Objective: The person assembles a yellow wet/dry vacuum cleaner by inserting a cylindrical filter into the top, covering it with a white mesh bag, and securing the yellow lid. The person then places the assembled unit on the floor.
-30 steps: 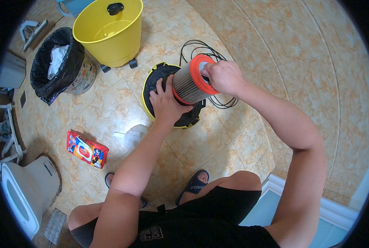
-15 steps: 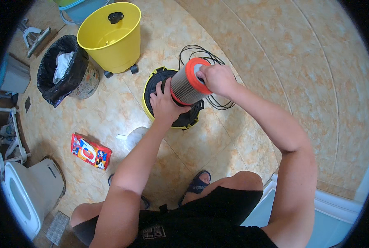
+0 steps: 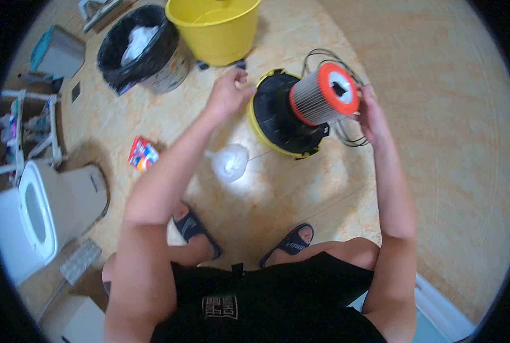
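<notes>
A pleated filter cartridge (image 3: pixel 313 100) with orange-red end caps stands tilted on the black underside of an upturned vacuum cleaner head (image 3: pixel 272 111). Its outer cap has a pale disc with a black knob (image 3: pixel 339 88) in the centre. Beside the right edge of that cap is my right hand (image 3: pixel 372 117), thumb and fingers apart, partly behind the rim; whether it touches is unclear. My left hand (image 3: pixel 230 94) hovers just left of the head's yellow rim, fingers loosely bent and apart, holding nothing.
A yellow wheeled bucket (image 3: pixel 218 34) and a black-lined bin (image 3: pixel 138 51) stand at the far left. A black cable (image 3: pixel 346 134) lies coiled right of the head. On the floor are a clear plastic bag (image 3: pixel 230 162) and a red packet (image 3: pixel 143 154). A toilet (image 3: pixel 66 200) is at the left.
Both hands have come off the filter cartridge: the left moved away leftward, the right from the knob to the cap's right side. The view has shifted, and the knob now shows.
</notes>
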Motion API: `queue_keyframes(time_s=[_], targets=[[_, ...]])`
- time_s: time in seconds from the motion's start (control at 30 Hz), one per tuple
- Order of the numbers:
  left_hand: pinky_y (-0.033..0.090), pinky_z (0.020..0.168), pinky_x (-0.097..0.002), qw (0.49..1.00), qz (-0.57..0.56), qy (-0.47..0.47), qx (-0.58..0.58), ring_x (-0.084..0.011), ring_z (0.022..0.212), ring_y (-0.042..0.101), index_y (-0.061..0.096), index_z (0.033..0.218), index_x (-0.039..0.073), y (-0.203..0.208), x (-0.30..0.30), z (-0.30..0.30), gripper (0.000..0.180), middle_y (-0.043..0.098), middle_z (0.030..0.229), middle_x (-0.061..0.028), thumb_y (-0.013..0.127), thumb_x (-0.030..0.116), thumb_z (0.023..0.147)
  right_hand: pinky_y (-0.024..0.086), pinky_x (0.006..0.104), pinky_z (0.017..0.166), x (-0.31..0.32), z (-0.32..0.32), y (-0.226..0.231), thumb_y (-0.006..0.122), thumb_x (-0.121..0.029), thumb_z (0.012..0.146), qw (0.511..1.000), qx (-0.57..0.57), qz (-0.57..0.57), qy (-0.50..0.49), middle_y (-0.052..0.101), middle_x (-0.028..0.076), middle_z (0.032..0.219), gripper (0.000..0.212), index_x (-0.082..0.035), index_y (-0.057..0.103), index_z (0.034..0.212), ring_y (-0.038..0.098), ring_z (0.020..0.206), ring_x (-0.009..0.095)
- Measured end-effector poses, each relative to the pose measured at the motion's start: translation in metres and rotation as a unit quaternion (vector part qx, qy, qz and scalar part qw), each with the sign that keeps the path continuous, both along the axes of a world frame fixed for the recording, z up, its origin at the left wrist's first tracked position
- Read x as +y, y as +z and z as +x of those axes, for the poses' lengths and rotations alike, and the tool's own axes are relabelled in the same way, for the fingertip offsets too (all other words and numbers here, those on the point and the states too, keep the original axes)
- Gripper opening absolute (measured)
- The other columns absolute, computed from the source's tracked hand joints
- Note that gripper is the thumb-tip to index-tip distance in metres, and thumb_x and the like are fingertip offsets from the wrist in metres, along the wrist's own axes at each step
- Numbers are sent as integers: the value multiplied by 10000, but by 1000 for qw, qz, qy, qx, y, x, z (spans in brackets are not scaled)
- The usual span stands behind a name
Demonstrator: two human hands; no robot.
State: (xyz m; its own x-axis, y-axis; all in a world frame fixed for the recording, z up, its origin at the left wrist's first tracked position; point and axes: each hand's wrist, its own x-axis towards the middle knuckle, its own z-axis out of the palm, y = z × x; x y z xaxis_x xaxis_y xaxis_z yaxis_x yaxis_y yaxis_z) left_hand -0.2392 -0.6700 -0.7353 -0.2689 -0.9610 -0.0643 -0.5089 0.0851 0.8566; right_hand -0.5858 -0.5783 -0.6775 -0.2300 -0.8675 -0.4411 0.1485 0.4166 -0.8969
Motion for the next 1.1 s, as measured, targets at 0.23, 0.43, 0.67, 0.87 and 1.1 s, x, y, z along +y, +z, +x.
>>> queue_keyframes(time_s=[0.23, 0.43, 0.67, 0.87, 1.1], targets=[[504, 682, -441, 879, -19, -297, -373, -382, 737, 628, 642, 799, -7, 7, 30, 123, 167, 629, 741, -222, 659, 154, 757, 450, 341, 860, 22, 32, 37, 643, -135, 859, 818, 466, -332, -51, 609, 80, 1053, 212, -35, 600, 1041, 568, 983, 208], [501, 759, -430, 892, 108, -264, -350, -349, 855, 634, 650, 851, -10, -80, 128, 137, 278, 640, 879, -212, 700, 247, 759, 470, 425, 753, 77, 178, -16, 677, -74, 744, 754, 364, -364, 408, 597, 120, 894, 173, -70, 571, 880, 577, 894, 310], [521, 712, -386, 912, 258, -115, -299, -291, 842, 652, 652, 942, -21, -106, 109, 80, 322, 660, 897, -163, 733, 183, 705, 496, 397, 708, 91, 258, -211, 716, -173, 719, 903, 345, 145, 212, 655, 166, 801, 286, 21, 635, 913, 637, 764, 305], [533, 793, -362, 853, 508, -21, 119, -239, 903, 654, 612, 1050, -40, -57, 98, 63, 338, 660, 1001, -128, 650, 33, 722, 443, 322, 584, 104, 217, -188, 701, -141, 678, 985, 63, 36, 159, 585, 66, 671, 184, -11, 572, 684, 558, 619, 164], [511, 886, -409, 687, 589, -38, 425, -267, 951, 650, 592, 1054, 1, 69, 86, 50, 225, 650, 1016, -137, 631, 43, 836, 524, 297, 719, 80, 159, -4, 638, 27, 748, 929, -347, 60, 117, 644, 88, 856, 160, 6, 592, 900, 653, 764, 188]])
